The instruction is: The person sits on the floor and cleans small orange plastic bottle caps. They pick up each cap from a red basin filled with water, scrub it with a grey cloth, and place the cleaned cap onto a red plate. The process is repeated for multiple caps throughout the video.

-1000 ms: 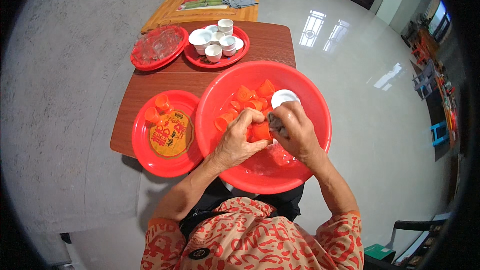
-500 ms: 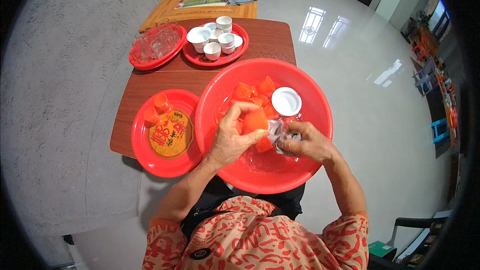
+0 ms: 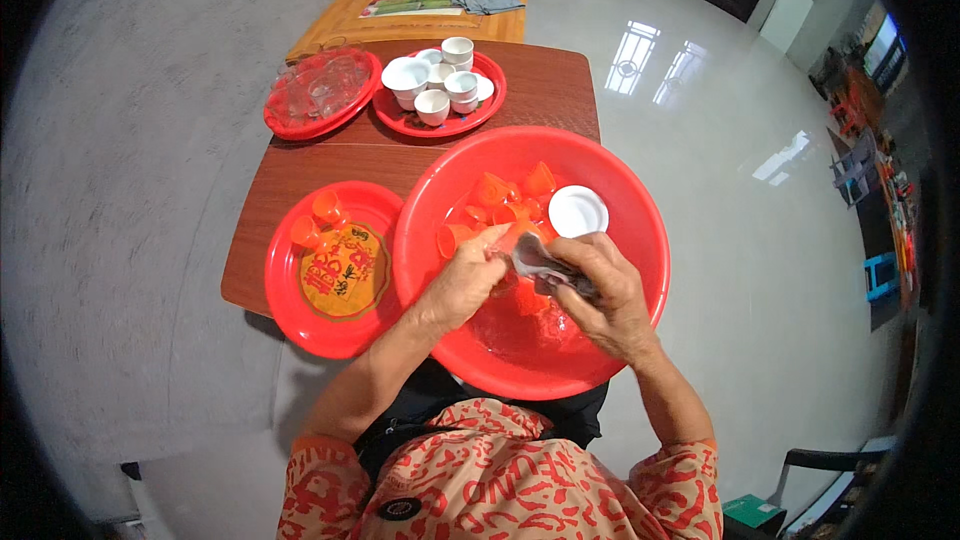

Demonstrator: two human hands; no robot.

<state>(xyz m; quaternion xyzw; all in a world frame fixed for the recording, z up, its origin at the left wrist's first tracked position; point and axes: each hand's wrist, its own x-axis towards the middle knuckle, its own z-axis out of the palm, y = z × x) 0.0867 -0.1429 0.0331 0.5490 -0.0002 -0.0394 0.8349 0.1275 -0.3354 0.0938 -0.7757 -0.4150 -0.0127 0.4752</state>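
Observation:
Over a large red basin (image 3: pixel 440 180), my left hand (image 3: pixel 462 282) grips an orange cup (image 3: pixel 516 233) by its side. My right hand (image 3: pixel 612 292) is closed on a wet grey cloth (image 3: pixel 532 257), pressed against the cup's near right side and partly covering it. Several loose orange cups (image 3: pixel 490 190) lie in the water at the basin's far side. Beside them rests a round white dish (image 3: pixel 578 212). Another orange piece (image 3: pixel 532 297) shows below the cloth, its shape partly hidden by my fingers.
Left of the basin, a red tray (image 3: pixel 285 300) holds two orange cups (image 3: pixel 328 206). Farther back on the brown table (image 3: pixel 250 240) are a red tray of clear glasses (image 3: pixel 325 90) and another of white cups (image 3: pixel 432 107). A wooden table (image 3: pixel 320 15) with a grey cloth (image 3: pixel 490 2) stands beyond.
The cloth has moved up from the right side of the cup onto it, and my right hand has risen with it. My left hand has tilted the cup, now mostly covered.

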